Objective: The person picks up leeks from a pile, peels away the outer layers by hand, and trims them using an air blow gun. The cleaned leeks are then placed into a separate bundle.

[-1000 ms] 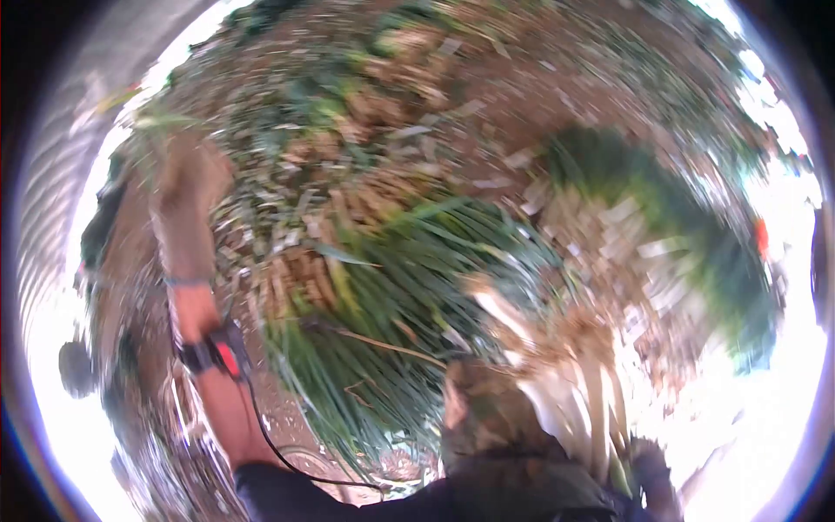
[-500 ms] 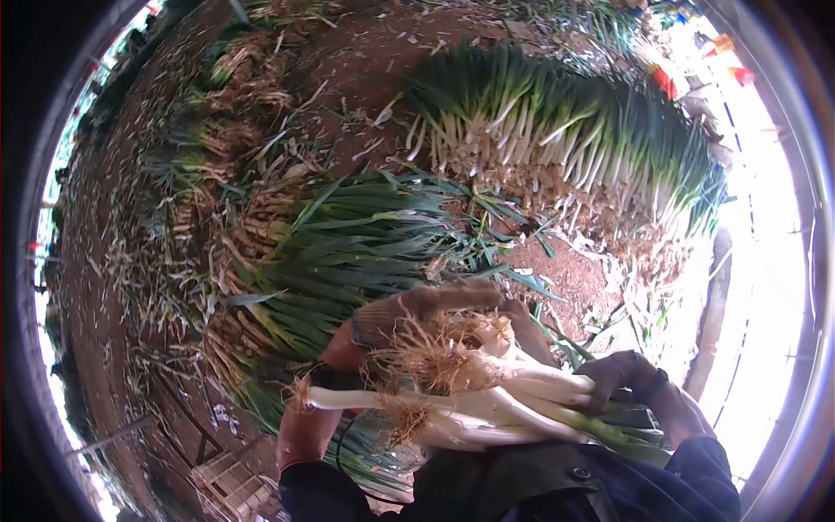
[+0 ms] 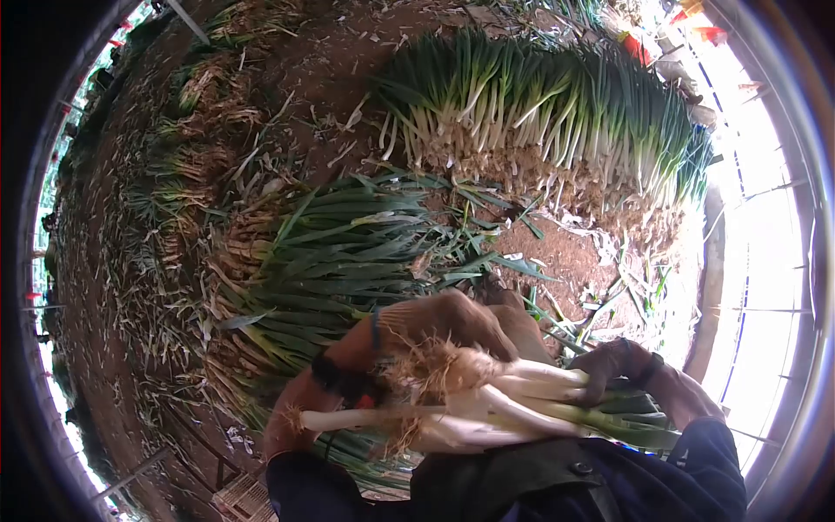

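A bunch of leeks [image 3: 513, 404] lies across my lap, its hairy brown roots toward the left and its green leaves toward the right. My right hand [image 3: 613, 370] is closed around the upper stems at the leaf end. Over the root end arches my left hand [image 3: 444, 322], in a knit glove, its fingers pressed together and bent down beside the white stems. Its fingertips are hidden, so what they hold cannot be made out. One leek sticks out leftward beneath my left forearm, its root end [image 3: 296, 420] near the wrist.
A pile of leeks [image 3: 348, 235] lies on the soil just ahead. Behind it, a long row of leeks [image 3: 557, 113] leans upright. Loose leaf scraps litter the ground [image 3: 565, 257]. A slatted crate [image 3: 243, 500] sits low at the left, and a pale wall edge [image 3: 709, 287] runs along the right.
My left hand has swung from stretched out above the roots to bent down over them. My right hand keeps its hold on the leeks. The view has shifted slightly.
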`<act>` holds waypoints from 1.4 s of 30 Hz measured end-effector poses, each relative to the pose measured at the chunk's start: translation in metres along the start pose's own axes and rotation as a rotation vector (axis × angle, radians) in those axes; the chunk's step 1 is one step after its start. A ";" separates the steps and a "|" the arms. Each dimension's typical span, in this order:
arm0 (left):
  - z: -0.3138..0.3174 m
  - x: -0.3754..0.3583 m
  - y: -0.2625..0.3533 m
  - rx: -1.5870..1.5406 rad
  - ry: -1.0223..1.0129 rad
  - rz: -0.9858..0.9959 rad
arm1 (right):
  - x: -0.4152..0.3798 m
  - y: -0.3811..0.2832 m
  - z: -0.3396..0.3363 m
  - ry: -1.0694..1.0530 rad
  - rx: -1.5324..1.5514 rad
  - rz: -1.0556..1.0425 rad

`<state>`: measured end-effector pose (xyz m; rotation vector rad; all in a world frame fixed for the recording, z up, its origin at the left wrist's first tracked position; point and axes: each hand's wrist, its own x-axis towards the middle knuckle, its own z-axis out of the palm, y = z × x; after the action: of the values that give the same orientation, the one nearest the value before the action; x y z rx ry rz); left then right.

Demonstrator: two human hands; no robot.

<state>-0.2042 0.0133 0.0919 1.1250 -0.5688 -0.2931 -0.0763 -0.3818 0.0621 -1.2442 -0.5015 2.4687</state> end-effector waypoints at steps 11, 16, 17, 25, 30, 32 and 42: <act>-0.038 -0.072 0.038 0.044 0.500 -0.637 | -0.009 0.039 0.013 0.236 0.437 -0.008; -0.014 -0.043 -0.010 0.197 0.141 -0.135 | -0.017 0.015 0.025 0.355 0.509 -0.106; -0.014 -0.038 -0.015 0.443 0.073 0.027 | -0.019 0.006 0.031 0.385 0.581 -0.103; -0.037 -0.073 -0.084 0.220 0.678 0.120 | -0.022 0.008 0.063 0.630 0.832 -0.220; -0.122 -0.178 0.009 0.160 1.036 -0.038 | -0.014 -0.001 0.068 0.725 0.838 -0.226; -0.096 -0.154 0.024 1.204 0.936 -0.329 | -0.010 -0.003 0.073 0.755 0.850 -0.227; -0.012 -0.026 -0.130 0.481 0.551 -0.225 | -0.008 0.004 0.090 0.782 0.897 -0.300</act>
<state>-0.2111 -0.0180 -0.0374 1.6638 -0.0135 -0.0255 -0.1454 -0.4030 0.1157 -1.4010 0.5310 1.4455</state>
